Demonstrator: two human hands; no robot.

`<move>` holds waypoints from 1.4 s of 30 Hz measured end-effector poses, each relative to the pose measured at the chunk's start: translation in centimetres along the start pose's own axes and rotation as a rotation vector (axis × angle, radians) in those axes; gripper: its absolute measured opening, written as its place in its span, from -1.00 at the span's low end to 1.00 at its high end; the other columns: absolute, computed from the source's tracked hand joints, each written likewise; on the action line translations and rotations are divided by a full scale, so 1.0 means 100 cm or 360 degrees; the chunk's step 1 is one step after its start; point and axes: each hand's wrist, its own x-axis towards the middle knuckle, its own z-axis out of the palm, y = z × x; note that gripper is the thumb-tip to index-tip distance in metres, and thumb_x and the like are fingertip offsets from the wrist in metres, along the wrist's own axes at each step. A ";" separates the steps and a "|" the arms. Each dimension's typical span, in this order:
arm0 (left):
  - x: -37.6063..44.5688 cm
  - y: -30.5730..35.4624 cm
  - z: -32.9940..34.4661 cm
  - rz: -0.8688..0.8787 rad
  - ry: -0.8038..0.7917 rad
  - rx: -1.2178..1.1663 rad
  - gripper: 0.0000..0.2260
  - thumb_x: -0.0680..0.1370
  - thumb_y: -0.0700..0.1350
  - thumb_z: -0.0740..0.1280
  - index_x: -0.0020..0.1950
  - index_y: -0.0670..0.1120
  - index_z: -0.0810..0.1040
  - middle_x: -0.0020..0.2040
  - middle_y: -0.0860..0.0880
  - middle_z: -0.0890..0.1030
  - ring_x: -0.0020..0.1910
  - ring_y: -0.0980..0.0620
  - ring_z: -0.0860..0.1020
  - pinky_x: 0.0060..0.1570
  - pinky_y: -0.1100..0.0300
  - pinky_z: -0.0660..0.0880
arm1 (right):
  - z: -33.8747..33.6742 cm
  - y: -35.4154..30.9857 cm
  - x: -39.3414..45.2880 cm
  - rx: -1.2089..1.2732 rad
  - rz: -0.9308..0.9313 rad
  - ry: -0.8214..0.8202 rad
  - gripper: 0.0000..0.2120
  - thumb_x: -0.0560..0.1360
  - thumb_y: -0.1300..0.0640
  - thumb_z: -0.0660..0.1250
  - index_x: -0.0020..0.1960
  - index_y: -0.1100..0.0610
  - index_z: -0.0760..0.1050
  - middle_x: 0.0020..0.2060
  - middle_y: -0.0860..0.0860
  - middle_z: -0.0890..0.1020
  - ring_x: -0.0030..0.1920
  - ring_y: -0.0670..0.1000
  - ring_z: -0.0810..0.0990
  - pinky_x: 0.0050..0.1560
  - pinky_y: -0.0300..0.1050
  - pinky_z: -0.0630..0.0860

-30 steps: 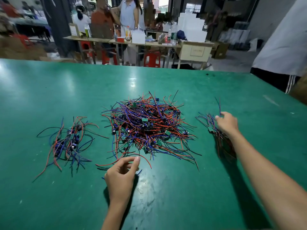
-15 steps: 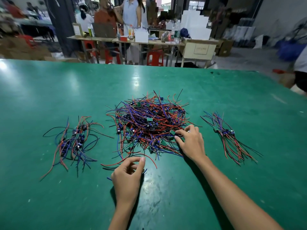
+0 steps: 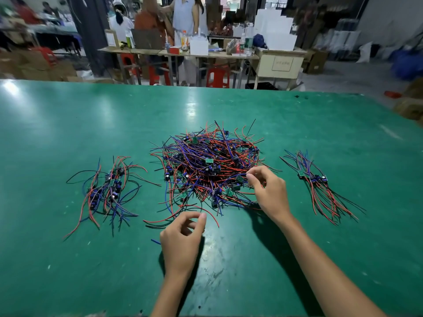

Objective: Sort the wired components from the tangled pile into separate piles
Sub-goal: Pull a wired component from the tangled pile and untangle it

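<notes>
The tangled pile [image 3: 211, 167] of red, blue and black wires with small green boards sits mid-table; a looser sorted pile [image 3: 107, 191] lies well to its left, and a slimmer bundle [image 3: 318, 186] (wires fanning nearward) lies to its right

No writing I could read

The pale cabinet [image 3: 279, 65] across the aisle carried a framed label [image 3: 282, 63] on its front with a faint line of characters, too blurred for me to make out. The bottles [image 3: 246, 43] on the far surface [image 3: 160, 52] had coloured wrappers, yet no brand on them came clear. The small green boards [image 3: 208, 161] in the tangled pile [image 3: 210, 165] before me showed pale marks, too tiny to read as letters or numbers.
</notes>
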 end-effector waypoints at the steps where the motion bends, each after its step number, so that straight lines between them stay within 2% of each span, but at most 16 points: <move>1: -0.001 0.004 0.001 0.0062 -0.0041 0.0049 -0.92 0.51 0.08 0.49 -0.18 0.15 0.67 -0.37 0.14 0.64 -0.40 0.13 0.58 -0.30 0.17 0.53 | -0.004 -0.006 -0.005 0.0080 -0.0042 -0.0010 -0.91 0.58 0.11 0.41 -0.09 -0.05 0.58 -0.30 -0.11 0.66 -0.24 -0.09 0.64 -0.09 -0.06 0.57; 4: -0.007 0.016 0.012 0.0082 -0.0325 -0.0047 -0.79 0.53 0.20 0.36 -0.09 0.11 0.69 -0.24 0.15 0.68 -0.31 0.09 0.63 -0.27 0.07 0.60 | -0.010 -0.021 -0.027 0.0318 -0.0123 -0.0001 -0.90 0.59 0.12 0.42 -0.06 -0.06 0.58 -0.28 -0.12 0.68 -0.25 -0.11 0.68 -0.17 -0.25 0.53; 6: -0.008 0.022 0.024 0.0037 -0.0361 -0.0090 -0.80 0.52 0.16 0.40 0.08 0.12 0.62 -0.12 0.13 0.67 -0.22 0.09 0.61 -0.16 0.02 0.59 | -0.012 -0.027 -0.042 0.0470 -0.0136 0.0072 -0.95 0.60 0.08 0.40 -0.03 -0.05 0.58 -0.27 -0.08 0.68 -0.27 -0.10 0.66 -0.19 -0.26 0.53; 10: -0.002 0.019 0.039 0.0278 -0.0153 0.0383 -0.48 0.47 -0.01 0.53 0.38 0.02 0.44 0.29 0.06 0.39 0.24 0.08 0.35 0.28 0.16 0.30 | -0.015 -0.030 -0.062 0.0901 0.0049 0.0228 -0.94 0.60 0.03 0.40 -0.04 -0.02 0.59 -0.32 0.03 0.66 -0.32 -0.09 0.59 -0.21 -0.26 0.53; 12: 0.002 0.021 0.039 0.0347 -0.0304 0.0566 -0.58 0.49 -0.07 0.51 0.32 0.14 0.55 0.41 0.13 0.35 0.30 0.10 0.27 0.25 0.13 0.19 | -0.015 -0.026 -0.068 0.1036 0.0194 0.0287 -0.92 0.57 0.04 0.39 -0.05 0.04 0.60 -0.36 0.04 0.64 -0.34 -0.07 0.56 -0.24 -0.25 0.52; 15: 0.004 0.024 0.032 0.0436 -0.0579 0.0425 -0.89 0.54 -0.06 0.47 0.01 0.15 0.69 0.30 0.28 0.53 0.30 0.17 0.36 0.27 0.01 0.25 | -0.015 -0.018 -0.075 0.1095 0.0335 0.0372 -0.88 0.53 0.05 0.38 -0.03 0.10 0.59 -0.40 0.03 0.62 -0.37 -0.08 0.53 -0.29 -0.28 0.50; 17: 0.002 0.031 0.025 0.0297 -0.0874 0.0036 -0.90 0.60 -0.12 0.40 0.03 0.05 0.70 0.11 0.21 0.67 0.22 0.16 0.53 0.27 -0.09 0.43 | -0.015 -0.015 -0.076 0.1087 0.0393 0.0430 -0.91 0.55 0.07 0.39 -0.03 0.09 0.59 -0.42 0.01 0.62 -0.40 -0.09 0.51 -0.33 -0.30 0.47; 20: -0.002 0.052 0.016 -0.0116 -0.1287 -0.0452 -0.77 0.63 -0.11 0.24 0.19 -0.07 0.64 0.10 0.03 0.72 0.17 0.05 0.63 0.22 0.26 0.45 | -0.012 -0.015 -0.072 0.1086 0.0469 0.0534 -0.96 0.59 0.11 0.39 -0.03 0.07 0.59 -0.43 0.00 0.62 -0.44 -0.12 0.47 -0.37 -0.31 0.44; 22: -0.005 0.058 0.013 -0.0174 -0.1382 -0.0483 -0.71 0.59 -0.03 0.27 0.27 -0.05 0.58 0.10 0.00 0.73 0.18 0.04 0.63 0.17 0.34 0.43 | -0.009 -0.017 -0.067 0.1074 0.0484 0.0587 -0.95 0.60 0.10 0.40 -0.03 0.07 0.58 -0.44 0.00 0.63 -0.45 -0.12 0.47 -0.38 -0.30 0.43; 25: -0.006 0.060 0.017 -0.0022 -0.1294 -0.0333 -0.66 0.53 -0.16 0.49 0.29 -0.01 0.59 0.01 0.03 0.72 0.10 0.09 0.64 0.23 0.20 0.48 | -0.006 -0.023 -0.061 0.1060 0.0456 0.0636 -0.94 0.61 0.11 0.40 -0.05 0.05 0.57 -0.44 -0.01 0.62 -0.46 -0.10 0.46 -0.38 -0.28 0.42; 27: -0.004 0.062 0.020 -0.0078 -0.1147 -0.0538 -0.70 0.51 -0.26 0.48 0.23 -0.08 0.63 -0.02 -0.03 0.71 0.01 0.07 0.66 0.13 0.18 0.54 | -0.005 -0.027 -0.059 0.1070 0.0445 0.0652 -0.93 0.61 0.11 0.39 -0.05 0.05 0.55 -0.44 -0.01 0.62 -0.46 -0.11 0.48 -0.39 -0.29 0.44; 30: 0.004 0.065 0.018 -0.0349 -0.0903 -0.1061 -0.66 0.45 -0.11 0.49 0.20 -0.15 0.64 0.00 -0.03 0.71 -0.08 -0.03 0.70 -0.04 0.22 0.59 | -0.003 -0.026 -0.059 0.1103 0.0486 0.0588 -0.95 0.63 0.08 0.36 0.01 0.04 0.53 -0.38 0.03 0.66 -0.43 -0.10 0.51 -0.38 -0.29 0.45; 32: 0.009 0.065 0.015 -0.0412 -0.0782 -0.1134 -0.63 0.39 -0.03 0.50 0.16 -0.11 0.67 -0.03 -0.01 0.71 -0.16 -0.02 0.70 -0.11 0.24 0.60 | 0.000 -0.023 -0.065 0.1090 0.0535 0.0434 -0.94 0.64 0.03 0.31 0.09 0.00 0.50 -0.26 0.06 0.71 -0.41 -0.07 0.52 -0.38 -0.29 0.44; 35: 0.020 0.067 0.004 -0.0385 -0.0618 -0.1053 -0.60 0.33 0.03 0.53 0.13 -0.07 0.69 0.01 -0.02 0.72 -0.20 -0.01 0.68 -0.13 0.24 0.61 | 0.006 -0.013 -0.078 0.1021 0.0607 0.0304 -0.93 0.69 0.08 0.24 0.13 -0.03 0.48 -0.14 0.09 0.72 -0.40 -0.03 0.51 -0.42 -0.29 0.44; 39: 0.073 0.060 -0.034 -0.0167 -0.0309 -0.0902 -0.68 0.46 -0.09 0.51 0.19 -0.12 0.66 -0.03 -0.05 0.73 -0.23 0.02 0.67 -0.15 0.24 0.62 | 0.008 -0.002 -0.083 0.0939 0.0654 0.0302 -0.82 0.69 0.18 0.22 0.06 -0.07 0.52 -0.17 0.13 0.71 -0.43 -0.07 0.52 -0.45 -0.25 0.47; 42: 0.133 0.039 -0.072 0.0074 -0.0025 -0.0175 -0.77 0.54 -0.16 0.48 0.19 -0.08 0.67 -0.18 -0.01 0.73 -0.26 0.05 0.66 -0.08 0.13 0.64 | 0.012 0.002 -0.083 0.0742 0.0610 0.0202 -0.72 0.64 0.21 0.28 -0.04 -0.18 0.56 -0.23 0.08 0.71 -0.38 -0.08 0.58 -0.30 -0.17 0.56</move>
